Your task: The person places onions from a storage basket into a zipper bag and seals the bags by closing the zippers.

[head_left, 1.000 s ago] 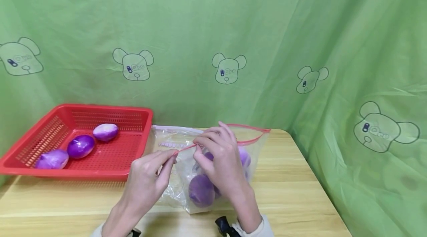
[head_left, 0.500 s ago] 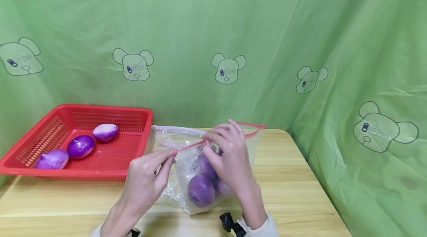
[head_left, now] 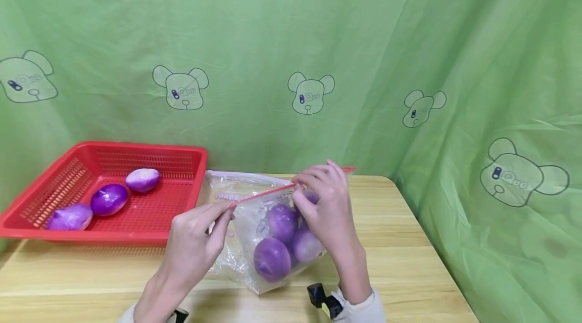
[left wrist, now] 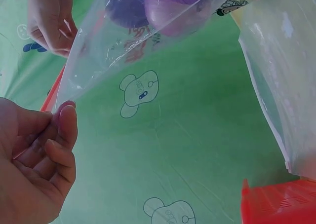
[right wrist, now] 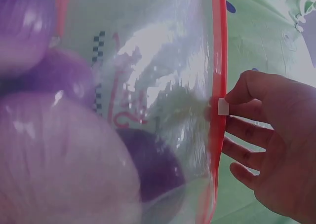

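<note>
The left hand (head_left: 193, 242) had its grip pinching one end of the red zip strip (head_left: 263, 195) on a clear zip bag (head_left: 250, 219); the right hand (head_left: 331, 206) gripped that strip farther along, at the white slider (right wrist: 223, 106). Purple onions (head_left: 272, 259) lay bunched inside the bag, above the table (head_left: 386, 252). Beside a second clear bag (head_left: 223, 192), a red basket (head_left: 136, 236) held three more onions (head_left: 109, 199).

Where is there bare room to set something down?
The table is bare right of the right hand, out to its right edge, and in front of the red basket, left of the left hand. The middle is crowded: red-edged bag, second bag, both hands.
</note>
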Motion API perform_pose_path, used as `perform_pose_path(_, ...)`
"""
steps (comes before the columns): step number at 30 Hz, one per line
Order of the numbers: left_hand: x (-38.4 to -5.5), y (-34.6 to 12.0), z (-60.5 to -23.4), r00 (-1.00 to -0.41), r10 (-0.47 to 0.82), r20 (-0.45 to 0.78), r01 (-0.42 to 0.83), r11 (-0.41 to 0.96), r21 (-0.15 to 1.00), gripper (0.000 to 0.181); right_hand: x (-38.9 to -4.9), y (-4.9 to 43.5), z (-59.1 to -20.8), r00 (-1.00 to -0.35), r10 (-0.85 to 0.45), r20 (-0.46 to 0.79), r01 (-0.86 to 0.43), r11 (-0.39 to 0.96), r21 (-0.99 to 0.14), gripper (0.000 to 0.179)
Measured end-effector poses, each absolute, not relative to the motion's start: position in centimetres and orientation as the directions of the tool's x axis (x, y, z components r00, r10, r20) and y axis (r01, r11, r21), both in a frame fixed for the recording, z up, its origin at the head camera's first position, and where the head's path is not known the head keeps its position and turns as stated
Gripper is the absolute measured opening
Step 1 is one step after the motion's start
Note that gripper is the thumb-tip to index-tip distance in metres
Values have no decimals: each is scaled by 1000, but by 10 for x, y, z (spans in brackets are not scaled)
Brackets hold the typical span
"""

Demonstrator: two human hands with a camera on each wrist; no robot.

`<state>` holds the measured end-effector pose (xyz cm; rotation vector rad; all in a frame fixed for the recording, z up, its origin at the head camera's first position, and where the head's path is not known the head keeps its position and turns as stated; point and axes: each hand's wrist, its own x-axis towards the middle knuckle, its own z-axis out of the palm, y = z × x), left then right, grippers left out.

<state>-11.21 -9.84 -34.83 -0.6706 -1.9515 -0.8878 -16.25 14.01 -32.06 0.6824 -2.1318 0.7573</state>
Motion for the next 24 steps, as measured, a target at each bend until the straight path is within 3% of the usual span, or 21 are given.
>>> perform_pose_path(9,-114,-104,-346,-491,85,867,712,612,343,15,-166,149,-321,-592,-200,780,-645,699,-310,12)
perform_pose_path(24,-114,-115,-342,-473,40,880,682,649,337,22,-169,164,-319,-651,-154,744,-587,723,-365,12)
